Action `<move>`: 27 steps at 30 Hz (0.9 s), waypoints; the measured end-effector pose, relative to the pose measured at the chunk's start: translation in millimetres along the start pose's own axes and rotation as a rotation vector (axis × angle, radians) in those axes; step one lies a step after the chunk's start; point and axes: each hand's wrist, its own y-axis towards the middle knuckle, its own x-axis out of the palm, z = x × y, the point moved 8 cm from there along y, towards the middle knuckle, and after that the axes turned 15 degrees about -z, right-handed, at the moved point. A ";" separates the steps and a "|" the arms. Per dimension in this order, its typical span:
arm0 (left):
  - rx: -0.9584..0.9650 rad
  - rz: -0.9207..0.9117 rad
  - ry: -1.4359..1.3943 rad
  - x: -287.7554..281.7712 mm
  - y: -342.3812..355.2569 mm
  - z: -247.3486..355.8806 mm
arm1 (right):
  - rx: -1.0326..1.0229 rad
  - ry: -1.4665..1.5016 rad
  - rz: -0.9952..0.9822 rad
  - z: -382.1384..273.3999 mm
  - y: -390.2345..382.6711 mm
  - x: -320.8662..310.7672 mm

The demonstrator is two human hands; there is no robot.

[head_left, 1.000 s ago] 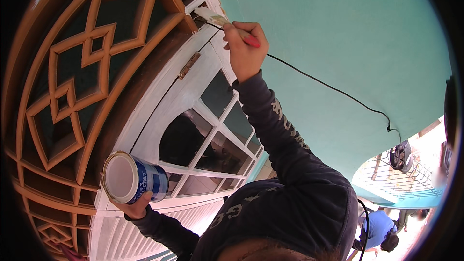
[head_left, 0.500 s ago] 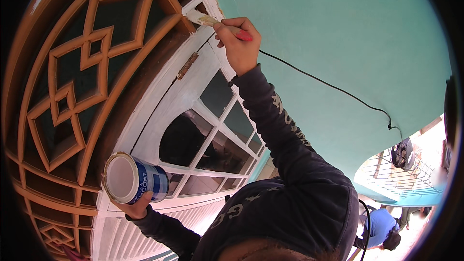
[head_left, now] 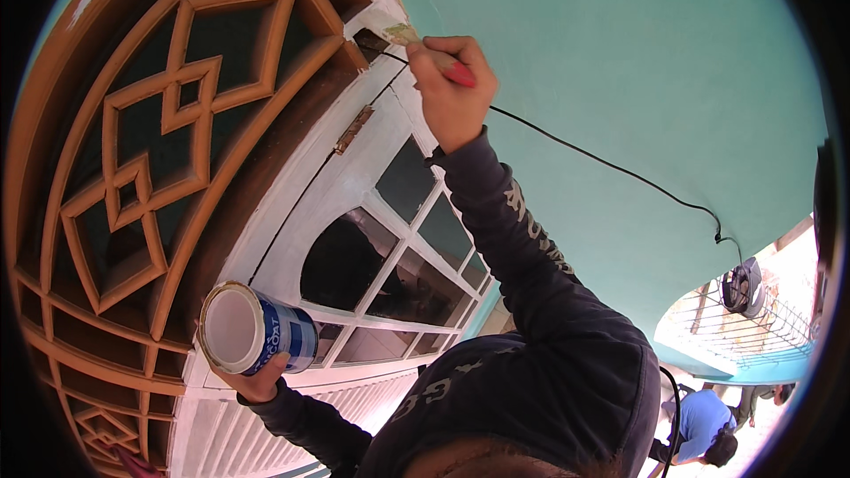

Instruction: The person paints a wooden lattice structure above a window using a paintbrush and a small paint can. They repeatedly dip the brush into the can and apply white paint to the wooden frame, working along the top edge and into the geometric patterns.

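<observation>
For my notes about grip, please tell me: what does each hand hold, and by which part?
The right hand holds a paintbrush by its handle; the left hand holds a blue-and-white paint can by its outer side.

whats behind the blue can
White door and glass panes show around the can; whatever lies directly behind it, and some fingers of the left hand, are covered.

The right hand [head_left: 456, 93] is hiding part of the brush [head_left: 460, 74], while the can [head_left: 290, 336] is concealing some fingers of the left hand [head_left: 257, 381].
</observation>
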 end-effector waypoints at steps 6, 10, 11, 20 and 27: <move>-0.009 0.031 -0.066 5.9 2.3 7.4 | -0.009 -0.058 -0.099 4.9 -9.7 10.4; 0.008 -0.006 -0.048 8.3 6.2 11.4 | -0.065 -0.166 -0.140 9.3 2.5 11.6; 0.009 -0.013 -0.036 8.2 6.8 11.5 | -0.061 -0.120 -0.144 10.2 2.2 10.3; 0.009 -0.025 0.007 15.8 12.9 20.2 | -0.469 -0.148 -0.161 -90.1 83.4 56.1; 0.024 0.017 -0.045 18.5 11.9 26.4 | -0.570 -0.422 -0.368 -79.7 94.8 78.2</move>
